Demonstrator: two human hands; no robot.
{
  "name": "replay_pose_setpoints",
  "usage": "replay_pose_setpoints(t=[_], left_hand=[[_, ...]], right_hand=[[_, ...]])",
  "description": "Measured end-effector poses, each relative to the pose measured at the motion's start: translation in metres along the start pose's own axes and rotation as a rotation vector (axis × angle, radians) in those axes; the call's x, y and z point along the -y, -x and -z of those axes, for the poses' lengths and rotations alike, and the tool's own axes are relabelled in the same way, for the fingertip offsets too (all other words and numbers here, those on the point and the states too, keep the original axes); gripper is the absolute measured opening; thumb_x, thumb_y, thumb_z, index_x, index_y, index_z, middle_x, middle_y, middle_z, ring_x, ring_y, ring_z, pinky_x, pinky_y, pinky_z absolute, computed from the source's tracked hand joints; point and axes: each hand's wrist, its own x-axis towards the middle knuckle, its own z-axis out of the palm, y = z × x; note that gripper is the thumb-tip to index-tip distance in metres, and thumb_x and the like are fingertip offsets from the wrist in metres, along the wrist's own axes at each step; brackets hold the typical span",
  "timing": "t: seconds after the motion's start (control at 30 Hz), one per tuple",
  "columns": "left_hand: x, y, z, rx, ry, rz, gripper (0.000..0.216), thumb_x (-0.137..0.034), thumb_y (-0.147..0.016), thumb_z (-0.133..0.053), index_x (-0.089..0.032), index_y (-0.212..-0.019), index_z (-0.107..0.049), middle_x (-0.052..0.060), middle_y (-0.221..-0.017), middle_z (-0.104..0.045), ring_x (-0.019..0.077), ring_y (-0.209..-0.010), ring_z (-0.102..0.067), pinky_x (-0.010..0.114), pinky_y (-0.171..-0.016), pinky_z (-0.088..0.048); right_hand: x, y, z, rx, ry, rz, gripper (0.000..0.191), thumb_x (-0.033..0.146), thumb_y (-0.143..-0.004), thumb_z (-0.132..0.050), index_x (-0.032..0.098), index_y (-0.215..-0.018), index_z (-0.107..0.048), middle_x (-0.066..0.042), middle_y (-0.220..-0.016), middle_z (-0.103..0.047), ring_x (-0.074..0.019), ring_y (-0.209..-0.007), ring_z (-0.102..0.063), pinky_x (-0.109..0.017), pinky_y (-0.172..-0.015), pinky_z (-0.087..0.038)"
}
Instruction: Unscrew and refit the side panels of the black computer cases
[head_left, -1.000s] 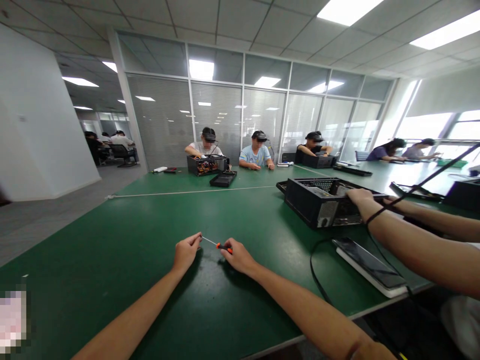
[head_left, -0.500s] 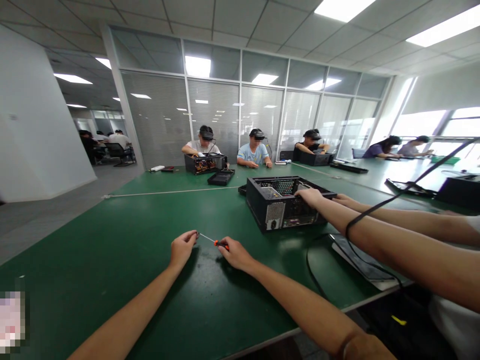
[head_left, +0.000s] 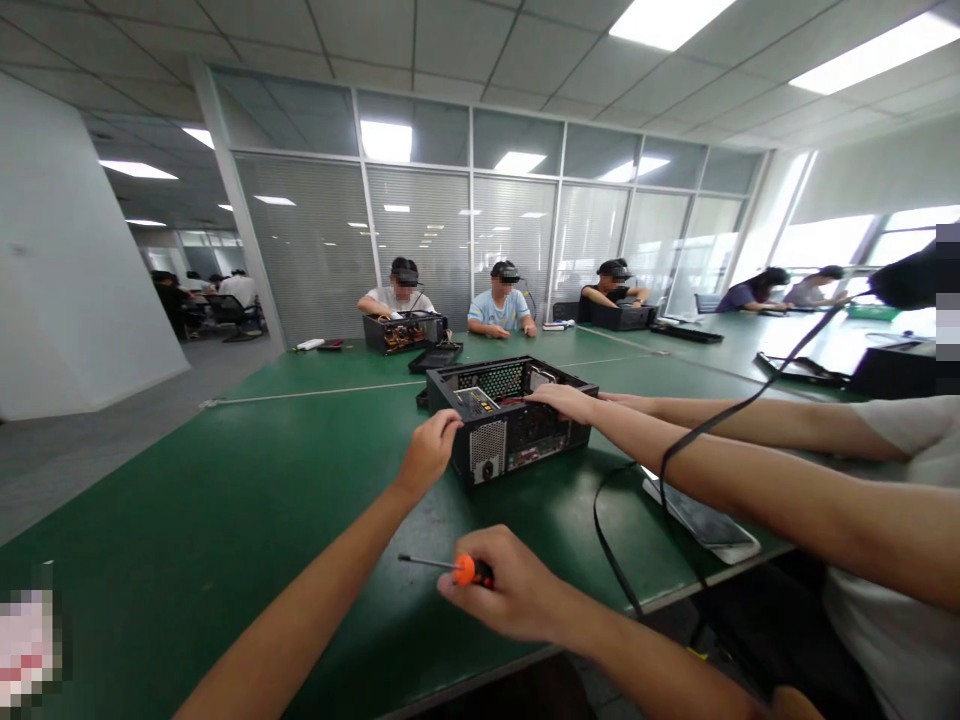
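My right hand [head_left: 510, 585] is closed round the black and orange handle of a screwdriver [head_left: 466, 570]. Its metal shaft points left above the green table, clear of the case. My left hand [head_left: 429, 452] reaches forward, its fingers bent together at the near left corner of an open black computer case [head_left: 487, 455]; whether anything small is also between the fingertips is hidden. The case's power supply and rear ports face me. From the right, a co-worker's hand [head_left: 562, 400] rests on the case's near top edge, and their other hand is mostly hidden behind it.
A dark tablet or phone [head_left: 701, 515] lies on a white item at the table's right edge. A black cable [head_left: 600, 510] loops down beside it, crossing the co-worker's arms. Across the green table [head_left: 300, 480], several people sit, some with computer cases [head_left: 405, 335].
The computer case has shifted left, with the co-worker's hand still on it. My left hand has left the screwdriver tip for the case corner. My right hand has drawn the screwdriver closer to me.
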Motion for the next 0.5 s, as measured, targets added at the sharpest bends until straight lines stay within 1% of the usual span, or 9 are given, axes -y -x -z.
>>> replay_pose_setpoints(t=[0.03, 0.1, 0.2, 0.27, 0.3, 0.37, 0.43, 0.5], left_hand=[[-0.014, -0.016, -0.014, 0.043, -0.040, -0.057, 0.021, -0.028, -0.086, -0.035, -0.019, -0.092, -0.054, 0.006, -0.088, -0.062, 0.0168, -0.085, -0.058, 0.027, -0.080, -0.042], [-0.036, -0.044, -0.047, 0.119, -0.117, -0.095, 0.021, -0.022, -0.087, -0.032, -0.016, -0.093, -0.052, 0.010, -0.084, -0.062, 0.0184, -0.083, -0.059, 0.029, -0.078, -0.042], [-0.056, -0.073, -0.096, 0.185, -0.200, -0.027, 0.019, -0.012, -0.086, -0.032, -0.012, -0.095, -0.049, 0.016, -0.082, -0.062, 0.0208, -0.082, -0.061, 0.030, -0.075, -0.042], [-0.062, -0.082, -0.116, 0.187, -0.222, 0.004, 0.021, -0.008, -0.086, -0.030, -0.009, -0.096, -0.048, 0.019, -0.081, -0.062, 0.0219, -0.081, -0.062, 0.030, -0.074, -0.042], [-0.062, -0.083, -0.121, 0.182, -0.223, 0.007, 0.022, -0.008, -0.086, -0.027, -0.007, -0.096, -0.047, 0.020, -0.080, -0.061, 0.0218, -0.081, -0.062, 0.029, -0.074, -0.041], [-0.056, -0.083, -0.121, 0.176, -0.218, 0.002, 0.026, -0.009, -0.087, -0.023, -0.007, -0.096, -0.047, 0.019, -0.079, -0.061, 0.0201, -0.078, -0.063, 0.027, -0.071, -0.041], [-0.043, -0.079, -0.106, 0.179, -0.214, -0.006, 0.027, -0.012, -0.088, -0.022, -0.007, -0.095, -0.048, 0.015, -0.075, -0.061, 0.0178, -0.073, -0.062, 0.024, -0.066, -0.041], [-0.024, -0.072, -0.081, 0.193, -0.208, -0.017, 0.024, -0.016, -0.087, -0.026, -0.008, -0.094, -0.049, 0.010, -0.070, -0.061, 0.0163, -0.068, -0.061, 0.022, -0.062, -0.040]], right_hand=[[0.003, 0.012, 0.005, -0.012, -0.015, -0.022, 0.032, 0.038, -0.080, -0.047, 0.017, -0.056, -0.046, 0.005, -0.050, -0.039, -0.0072, -0.048, -0.034, -0.021, -0.047, -0.024], [0.005, 0.033, 0.012, -0.063, -0.046, -0.088, 0.033, 0.039, -0.082, -0.044, 0.017, -0.057, -0.046, 0.004, -0.051, -0.040, -0.0077, -0.048, -0.035, -0.021, -0.047, -0.026], [0.001, 0.058, 0.018, -0.172, -0.063, -0.185, 0.036, 0.042, -0.085, -0.038, 0.018, -0.060, -0.046, 0.003, -0.052, -0.041, -0.0088, -0.049, -0.037, -0.021, -0.048, -0.028], [-0.002, 0.073, 0.022, -0.234, -0.048, -0.223, 0.036, 0.042, -0.085, -0.037, 0.019, -0.060, -0.045, 0.002, -0.053, -0.042, -0.0098, -0.050, -0.039, -0.022, -0.050, -0.030], [-0.004, 0.080, 0.024, -0.259, -0.033, -0.238, 0.035, 0.042, -0.085, -0.037, 0.019, -0.059, -0.044, 0.001, -0.053, -0.043, -0.0104, -0.051, -0.040, -0.023, -0.051, -0.031], [-0.008, 0.095, 0.027, -0.294, -0.008, -0.264, 0.034, 0.041, -0.085, -0.038, 0.020, -0.059, -0.043, 0.001, -0.054, -0.044, -0.0115, -0.052, -0.041, -0.024, -0.052, -0.032], [-0.015, 0.110, 0.033, -0.320, -0.009, -0.294, 0.034, 0.041, -0.084, -0.039, 0.020, -0.058, -0.043, 0.000, -0.053, -0.044, -0.0122, -0.051, -0.042, -0.024, -0.052, -0.032], [-0.025, 0.124, 0.040, -0.352, -0.038, -0.336, 0.034, 0.040, -0.085, -0.038, 0.020, -0.058, -0.042, 0.000, -0.051, -0.044, -0.0125, -0.049, -0.042, -0.025, -0.051, -0.033]])
